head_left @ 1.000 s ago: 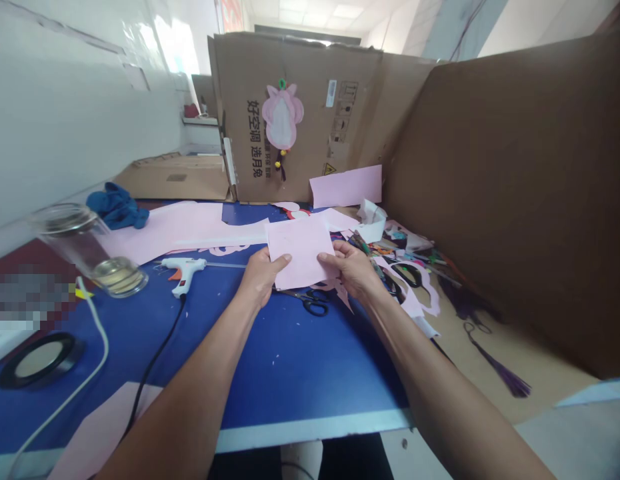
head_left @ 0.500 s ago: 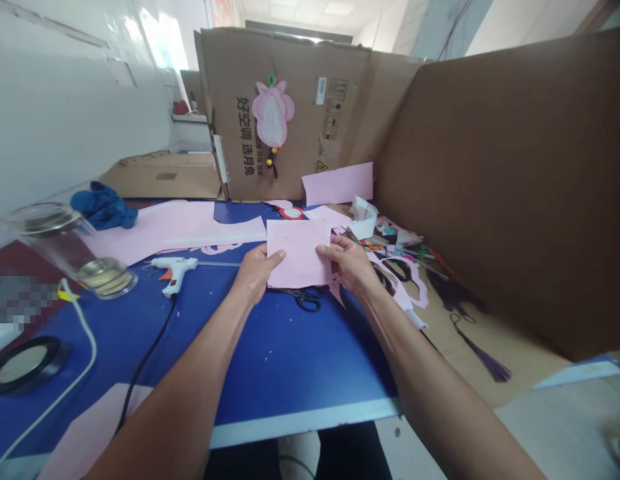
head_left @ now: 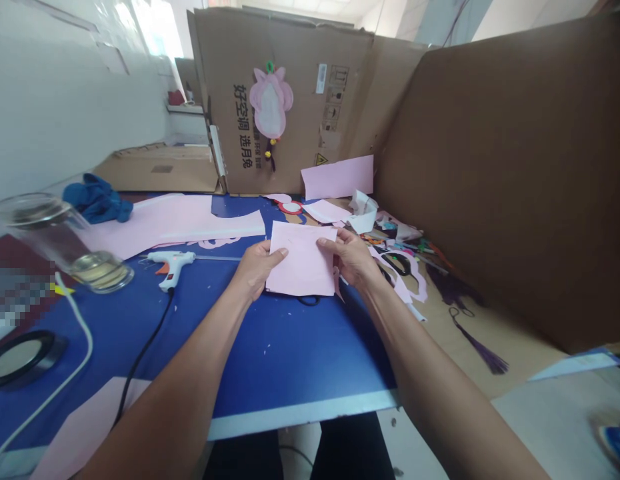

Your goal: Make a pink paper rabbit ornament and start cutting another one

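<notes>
A roughly square pink sheet (head_left: 303,263) is stretched between both hands above the blue table (head_left: 290,360). My left hand (head_left: 257,270) pinches its left edge, thumb on top and fingers behind. On the opposite edge, my right hand (head_left: 353,257) grips the sheet near its upper right corner the same way. Scissors (head_left: 309,301) lie under the sheet, with only part of a black handle showing. Left of my left hand, a white glue gun (head_left: 173,265) with an orange trigger rests on the table.
Larger pink sheets (head_left: 185,217) lie at the back left, near a glass jar (head_left: 65,240) and a blue cloth (head_left: 97,199). Pink scraps and a purple tassel (head_left: 483,343) are on the right. Cardboard walls (head_left: 300,113) stand behind, bearing a pink flower-shaped ornament (head_left: 271,103).
The pink sheet has tilted slightly and dropped a little, covering more of the scissors. Both hands keep their hold. The whole view has shifted slightly.
</notes>
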